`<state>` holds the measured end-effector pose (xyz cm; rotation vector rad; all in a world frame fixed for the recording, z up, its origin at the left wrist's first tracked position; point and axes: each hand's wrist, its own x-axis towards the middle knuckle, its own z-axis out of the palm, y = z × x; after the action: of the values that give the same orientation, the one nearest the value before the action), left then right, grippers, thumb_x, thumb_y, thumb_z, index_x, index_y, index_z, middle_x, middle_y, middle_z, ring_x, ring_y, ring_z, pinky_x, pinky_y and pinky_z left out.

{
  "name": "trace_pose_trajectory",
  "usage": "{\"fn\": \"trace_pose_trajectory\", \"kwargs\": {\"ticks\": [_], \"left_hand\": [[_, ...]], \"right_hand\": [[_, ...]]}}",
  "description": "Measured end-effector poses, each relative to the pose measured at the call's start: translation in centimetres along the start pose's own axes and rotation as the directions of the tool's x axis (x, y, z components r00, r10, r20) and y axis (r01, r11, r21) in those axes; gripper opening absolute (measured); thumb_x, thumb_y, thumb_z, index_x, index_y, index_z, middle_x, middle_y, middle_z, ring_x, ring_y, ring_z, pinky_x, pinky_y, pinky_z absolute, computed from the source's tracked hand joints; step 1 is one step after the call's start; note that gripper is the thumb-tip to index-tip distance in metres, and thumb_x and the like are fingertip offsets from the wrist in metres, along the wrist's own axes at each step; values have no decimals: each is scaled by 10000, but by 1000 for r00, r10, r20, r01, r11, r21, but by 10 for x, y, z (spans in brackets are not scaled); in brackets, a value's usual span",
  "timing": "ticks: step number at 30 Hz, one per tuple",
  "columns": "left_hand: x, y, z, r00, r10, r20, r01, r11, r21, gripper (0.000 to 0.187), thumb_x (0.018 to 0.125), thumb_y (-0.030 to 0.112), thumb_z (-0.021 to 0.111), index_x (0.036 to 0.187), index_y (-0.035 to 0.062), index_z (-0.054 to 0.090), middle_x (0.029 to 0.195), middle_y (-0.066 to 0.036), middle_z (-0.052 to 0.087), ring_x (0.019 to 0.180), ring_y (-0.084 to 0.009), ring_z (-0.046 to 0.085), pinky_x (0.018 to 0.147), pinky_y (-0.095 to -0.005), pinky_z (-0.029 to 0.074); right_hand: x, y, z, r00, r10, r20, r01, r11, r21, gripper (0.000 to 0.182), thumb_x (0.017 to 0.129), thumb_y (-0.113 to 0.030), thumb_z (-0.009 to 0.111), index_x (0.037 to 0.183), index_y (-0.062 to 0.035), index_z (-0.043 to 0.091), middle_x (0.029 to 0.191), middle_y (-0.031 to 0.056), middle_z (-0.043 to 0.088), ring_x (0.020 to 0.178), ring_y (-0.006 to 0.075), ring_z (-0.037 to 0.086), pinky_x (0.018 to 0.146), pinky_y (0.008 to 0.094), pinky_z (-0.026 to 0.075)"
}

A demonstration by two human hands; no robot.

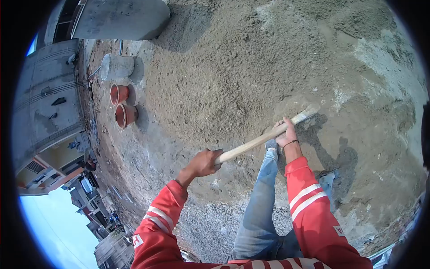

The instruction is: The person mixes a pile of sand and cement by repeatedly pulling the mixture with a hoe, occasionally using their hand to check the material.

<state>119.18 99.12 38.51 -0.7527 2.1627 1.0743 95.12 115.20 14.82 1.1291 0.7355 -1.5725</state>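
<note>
My left hand is wrapped round the near end of a pale wooden shovel handle. Further along the same shaft, my right hand grips it from below, with a dark band on the wrist. The handle slants up to the right over the sand. Its far end lies against the sandy ground; the blade cannot be made out clearly there. A broad heap of grey-brown sand spreads in front of both hands.
To the left stand two reddish buckets and a grey drum. A large grey container is at the top left. Gravel lies near my legs. Buildings fill the far left.
</note>
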Motion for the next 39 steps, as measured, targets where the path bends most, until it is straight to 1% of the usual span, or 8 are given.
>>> {"fn": "trace_pose_trajectory", "kwargs": {"ticks": [6, 12, 16, 18, 21, 27, 30, 39], "left_hand": [[-36, -105, 5, 981, -159, -109, 177, 969, 175, 213, 732, 141, 635, 913, 69, 548, 732, -194, 605, 712, -401, 600, 601, -471, 459], [33, 7, 135, 974, -87, -211, 15, 945, -325, 285, 780, 136, 634, 1049, 79, 559, 825, -219, 632, 778, -438, 597, 668, -492, 479], [136, 147, 212, 952, 0, -305, -189, 785, -590, 307, 753, 77, 619, 1049, 32, 552, 757, -207, 614, 740, -406, 626, 690, -440, 490], [195, 212, 242, 926, 15, -377, -249, 776, -580, 258, 739, 6, 600, 992, -26, 557, 734, -130, 591, 690, -213, 589, 672, -348, 483], [260, 284, 282, 940, -73, -333, -165, 757, -632, 279, 732, 42, 611, 1000, -18, 560, 726, -211, 603, 676, -370, 614, 642, -398, 479], [224, 318, 425, 937, -348, 32, 288, 715, -637, 357, 758, 171, 701, 1004, -59, 583, 814, -128, 655, 693, -183, 598, 656, -348, 481], [195, 305, 449, 939, -319, -130, 178, 772, -609, 368, 735, 226, 730, 941, -45, 591, 815, -136, 654, 685, -192, 595, 663, -343, 486], [136, 319, 451, 971, -228, -64, 205, 944, -258, 401, 750, 202, 641, 1066, -13, 521, 928, -282, 607, 825, -457, 603, 746, -514, 478]], "right_hand": [[-16, 101, 93, 986, 55, 156, -44, 996, -71, 199, 786, -113, 664, 926, -53, 536, 858, 61, 551, 822, 194, 568, 778, 335, 508], [-75, -36, 77, 936, -314, 160, 352, 833, -427, 233, 780, -123, 624, 942, -20, 493, 763, 69, 553, 613, 183, 589, 585, 326, 530], [-82, -161, 51, 694, -668, 268, 606, 340, -719, 378, 790, -120, 606, 1071, 36, 406, 785, 116, 583, 643, 165, 629, 541, 300, 543], [-87, -207, 36, 679, -712, 181, 454, 213, -865, 420, 799, -159, 610, 1097, 43, 393, 894, 198, 620, 738, 250, 667, 638, 372, 563], [-55, -253, -33, 558, -799, 223, 104, -199, -974, 466, 806, -187, 612, 1147, 40, 389, 1010, 257, 616, 862, 343, 656, 768, 425, 543], [-51, -253, -182, 771, -617, -157, -261, -81, -962, 495, 821, -199, 595, 1227, 11, 407, 1066, 266, 604, 1008, 386, 602, 860, 442, 502], [-83, -234, -192, 727, -654, -209, -264, 16, -965, 512, 810, -186, 610, 1230, 17, 401, 1049, 266, 609, 993, 384, 609, 856, 444, 505], [-99, -203, -276, 753, -624, -208, -188, 99, -977, 449, 777, -183, 654, 1093, 21, 409, 959, 291, 616, 934, 399, 621, 801, 449, 527]]}}
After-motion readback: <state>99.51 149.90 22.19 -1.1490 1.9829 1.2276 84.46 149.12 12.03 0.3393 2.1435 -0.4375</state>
